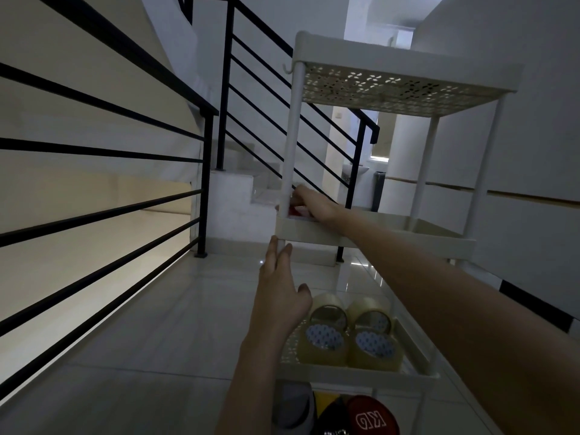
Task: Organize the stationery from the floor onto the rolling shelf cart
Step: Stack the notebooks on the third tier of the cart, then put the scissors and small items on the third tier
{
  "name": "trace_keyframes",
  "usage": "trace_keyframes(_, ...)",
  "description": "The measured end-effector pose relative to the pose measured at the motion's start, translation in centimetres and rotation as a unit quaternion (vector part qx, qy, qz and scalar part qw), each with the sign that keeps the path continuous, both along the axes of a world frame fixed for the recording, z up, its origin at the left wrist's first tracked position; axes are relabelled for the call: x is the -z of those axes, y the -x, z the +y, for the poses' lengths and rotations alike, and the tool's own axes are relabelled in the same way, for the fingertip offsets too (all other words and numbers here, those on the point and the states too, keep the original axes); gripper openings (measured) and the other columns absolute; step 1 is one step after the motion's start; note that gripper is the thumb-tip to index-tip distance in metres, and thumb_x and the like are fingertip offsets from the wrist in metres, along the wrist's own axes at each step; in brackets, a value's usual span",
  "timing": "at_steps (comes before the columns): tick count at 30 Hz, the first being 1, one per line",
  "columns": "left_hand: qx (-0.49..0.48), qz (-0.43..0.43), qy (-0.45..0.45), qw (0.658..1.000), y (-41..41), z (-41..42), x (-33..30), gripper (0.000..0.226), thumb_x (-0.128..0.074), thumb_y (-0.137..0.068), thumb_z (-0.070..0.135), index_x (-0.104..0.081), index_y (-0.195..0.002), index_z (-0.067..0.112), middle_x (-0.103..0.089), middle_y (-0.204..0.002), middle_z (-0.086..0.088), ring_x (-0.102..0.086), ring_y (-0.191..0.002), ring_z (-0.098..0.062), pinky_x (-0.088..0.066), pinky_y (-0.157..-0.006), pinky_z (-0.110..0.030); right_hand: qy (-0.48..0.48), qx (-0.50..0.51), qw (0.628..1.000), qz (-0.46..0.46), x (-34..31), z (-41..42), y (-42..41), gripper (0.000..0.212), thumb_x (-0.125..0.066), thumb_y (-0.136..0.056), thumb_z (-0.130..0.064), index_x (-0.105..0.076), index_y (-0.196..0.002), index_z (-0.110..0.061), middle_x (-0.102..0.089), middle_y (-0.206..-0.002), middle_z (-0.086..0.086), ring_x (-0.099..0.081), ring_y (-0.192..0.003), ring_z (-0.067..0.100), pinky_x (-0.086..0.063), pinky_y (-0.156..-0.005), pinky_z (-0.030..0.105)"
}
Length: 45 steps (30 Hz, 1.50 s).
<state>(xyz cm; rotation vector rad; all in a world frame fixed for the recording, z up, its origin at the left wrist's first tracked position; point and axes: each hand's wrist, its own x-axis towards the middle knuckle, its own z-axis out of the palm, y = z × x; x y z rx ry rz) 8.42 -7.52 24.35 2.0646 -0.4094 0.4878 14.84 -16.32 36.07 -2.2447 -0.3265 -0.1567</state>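
My right hand reaches onto the cart's middle shelf, fingers curled down on a small red-and-white item at the far left corner post; can't tell what it is. Left hand hangs flat, fingers straight, holding nothing, just under that shelf's front edge. Below and right of it: four glossy clear tape rolls on a perforated white plastic shelf.

The cart was cream-white, its top shelf pierced with a petal pattern — tape rolls clear yellowish, railing black, lid red.
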Motion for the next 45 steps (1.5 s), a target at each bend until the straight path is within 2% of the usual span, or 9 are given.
trace_keyframes(4,-0.002,-0.013,-0.009,1.000,-0.2,0.2,0.3,0.068,-0.052,-0.089,0.009,-0.019,-0.148,0.018,0.007,-0.158,0.011,-0.011,-0.145,-0.013,-0.021,-0.112,-0.023,-0.007,0.029,0.999,-0.016,-0.3,0.0,1.0,0.054,-0.016,-0.102,-0.026,-0.057,-0.118,0.006,-0.058,-0.087,0.005,-0.043,-0.063,0.006,-0.038,-0.056,0.012)
trace_keyframes(10,-0.005,0.033,-0.084,0.996,0.3,0.1,-0.3,0.068,-0.054,-0.091,0.017,-0.016,-0.149,0.017,0.006,-0.158,-0.002,-0.012,-0.145,-0.023,-0.021,-0.115,-0.030,-0.096,0.059,0.982,-0.150,1.7,-0.5,4.2,0.043,-0.029,-0.101,-0.026,-0.063,-0.106,-0.002,-0.059,-0.084,-0.004,-0.055,-0.072,-0.004,-0.039,-0.057,0.005)
trace_keyframes(15,0.021,0.161,-0.227,0.960,2.0,0.7,-0.9,0.072,-0.055,-0.091,0.033,-0.019,-0.146,0.005,-0.022,-0.152,-0.016,-0.030,-0.138,-0.028,-0.030,-0.106,-0.029,0.070,0.026,0.932,-0.355,7.1,-3.7,11.8,0.028,-0.037,-0.096,-0.021,-0.063,-0.093,-0.011,-0.049,-0.076,-0.018,-0.046,-0.075,0.002,-0.030,-0.069,0.002)
trace_keyframes(25,0.131,0.282,-0.472,0.825,8.8,1.6,7.4,0.072,-0.049,-0.090,0.042,-0.017,-0.148,0.013,-0.024,-0.155,-0.006,-0.031,-0.139,-0.018,-0.027,-0.103,-0.018,0.144,0.011,0.976,-0.160,22.0,-11.9,22.2,0.047,-0.032,-0.092,-0.036,-0.064,-0.091,-0.001,-0.061,-0.082,0.006,-0.050,-0.080,0.012,-0.034,-0.072,0.014)
trace_keyframes(30,0.260,0.488,-0.523,0.649,15.6,3.4,18.2,0.106,-0.031,-0.056,0.075,-0.013,-0.148,0.026,-0.027,-0.152,0.005,-0.032,-0.134,-0.007,-0.026,-0.102,-0.015,0.210,-0.055,0.975,0.052,29.3,-14.4,24.5,0.038,-0.042,-0.093,-0.038,-0.064,-0.099,-0.007,-0.063,-0.095,0.006,-0.053,-0.083,0.011,-0.037,-0.070,0.025)
trace_keyframes(34,0.277,0.534,-0.566,0.564,18.1,5.0,24.9,0.042,-0.039,-0.092,0.054,-0.048,-0.118,0.023,-0.053,-0.114,0.005,-0.051,-0.101,-0.011,-0.038,-0.072,-0.015,0.327,-0.138,0.903,0.242,35.5,-14.8,26.7,0.037,-0.044,-0.095,-0.035,-0.049,-0.129,-0.023,-0.053,-0.124,0.007,-0.047,-0.097,0.011,-0.033,-0.079,0.018)
trace_keyframes(37,0.259,0.515,-0.594,0.561,19.8,6.0,28.4,0.046,-0.042,-0.093,0.051,-0.054,-0.117,0.014,-0.060,-0.117,0.000,-0.057,-0.097,-0.014,-0.043,-0.073,-0.019,0.359,-0.188,0.856,0.322,39.2,-13.8,29.5,0.066,-0.050,-0.089,-0.046,-0.014,-0.145,-0.043,-0.013,-0.154,0.005,-0.018,-0.140,0.026,-0.024,-0.114,0.042)
trace_keyframes(40,0.216,0.486,-0.595,0.602,21.3,5.9,30.8,0.054,-0.048,-0.090,0.049,-0.048,-0.127,0.010,-0.057,-0.123,-0.004,-0.058,-0.106,-0.015,-0.045,-0.089,-0.024,0.389,-0.236,0.808,0.374,41.6,-12.7,31.4,0.082,-0.055,-0.086,-0.046,0.007,-0.140,-0.054,0.026,-0.153,0.006,0.025,-0.139,0.037,-0.004,-0.111,0.061)
trace_keyframes(45,0.151,0.448,-0.610,0.635,23.4,4.1,31.7,0.102,-0.051,-0.087,0.054,0.011,-0.146,-0.003,-0.023,-0.150,-0.019,-0.039,-0.131,-0.027,-0.037,-0.105,-0.032,0.434,-0.236,0.800,0.340,43.9,-12.3,31.7,0.091,-0.057,-0.086,-0.042,0.018,-0.136,-0.055,0.044,-0.140,-0.002,0.029,-0.135,0.044,-0.006,-0.108,0.070)
